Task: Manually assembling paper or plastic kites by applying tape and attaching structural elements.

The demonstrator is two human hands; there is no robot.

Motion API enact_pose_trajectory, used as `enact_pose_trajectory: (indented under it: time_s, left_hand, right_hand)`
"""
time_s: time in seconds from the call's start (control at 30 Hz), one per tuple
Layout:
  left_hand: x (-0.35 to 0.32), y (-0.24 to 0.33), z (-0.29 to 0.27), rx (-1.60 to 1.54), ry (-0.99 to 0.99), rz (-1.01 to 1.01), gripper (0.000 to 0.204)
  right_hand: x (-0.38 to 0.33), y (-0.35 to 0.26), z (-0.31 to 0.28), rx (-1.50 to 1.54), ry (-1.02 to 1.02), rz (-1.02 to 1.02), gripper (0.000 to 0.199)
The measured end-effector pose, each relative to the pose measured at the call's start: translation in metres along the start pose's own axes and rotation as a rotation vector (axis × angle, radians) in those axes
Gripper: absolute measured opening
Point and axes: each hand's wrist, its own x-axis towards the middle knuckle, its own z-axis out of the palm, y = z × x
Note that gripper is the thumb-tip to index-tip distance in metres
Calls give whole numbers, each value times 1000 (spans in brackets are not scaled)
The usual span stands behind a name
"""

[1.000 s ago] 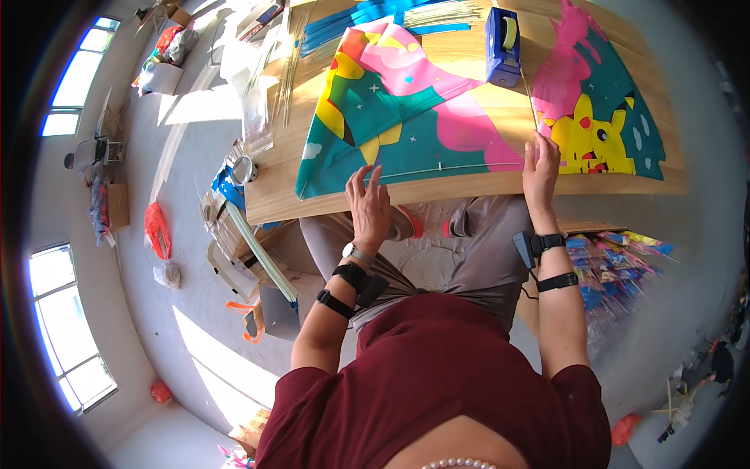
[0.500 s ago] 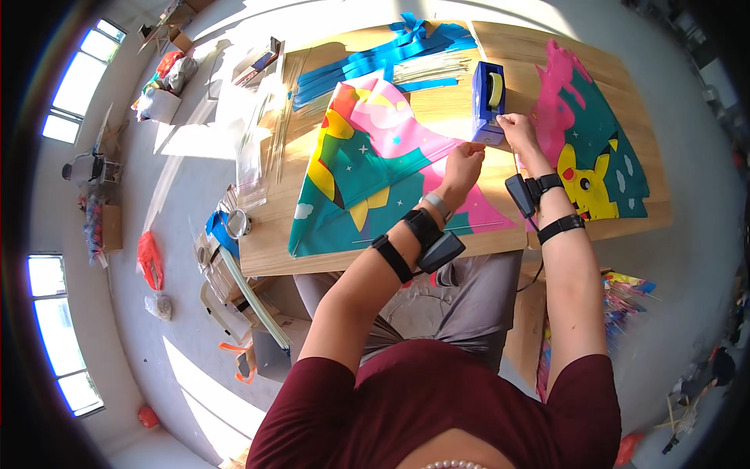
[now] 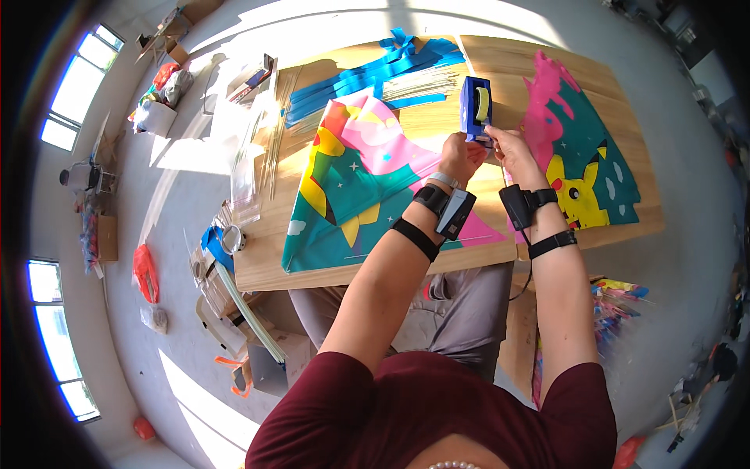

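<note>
A blue tape dispenser [image 3: 469,117] with a roll of pale yellow tape [image 3: 482,103] stands on the table ahead of my hands. My left hand [image 3: 461,159] is at the dispenser's near end, its fingers bent; whatever they hold is hidden. Close beside it, my right hand [image 3: 512,150] has thumb and finger pinched at the same end; anything thin between them is too small to make out. Under my left wrist lies a folded teal and pink printed fabric sheet [image 3: 383,184] with yellow shapes. A second printed sheet [image 3: 590,148], bearing a yellow cartoon figure, lies right of my right hand.
Blue strips [image 3: 344,92] and a bundle of thin pale sticks [image 3: 418,84] lie at the table's back. Clear plastic sleeves [image 3: 244,184] hang by its left edge, above a roll of tape [image 3: 233,239]. A cardboard box [image 3: 519,336] stands below, right of my legs.
My left hand has left the fabric's right corner and moved up to the dispenser's near end. My right hand remains by the dispenser, now close beside the left.
</note>
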Motion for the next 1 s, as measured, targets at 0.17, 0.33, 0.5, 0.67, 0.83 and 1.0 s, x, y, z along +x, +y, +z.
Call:
enact_pose_trajectory:
  time_s: [0.17, 0.33, 0.5, 0.67, 0.83, 1.0]
  left_hand:
    - [-5, 2, 0, 42, 36, 30, 44]
    - [6, 7, -13, 121, 7, 40, 39]
    - [0, 8, -9, 207, -15, 92, 47]
    - [-1, 3, -9, 272, -15, 98, 42]
    - [1, -2, -14, 354, 17, 193, 25]
    - [3, 1, -10, 367, 46, 202, 26]
  right_hand:
    - [-96, 39, -19, -60, -51, -138, 18]
    - [-265, 86, -38, 229, -131, -30, 13]
    - [-338, 128, -50, 145, -198, 34, 8]
    - [-330, 173, -56, 168, -157, 80, 8]
    - [-321, 196, -58, 172, -165, 105, 10]
    - [-321, 194, -57, 176, -163, 110, 10]
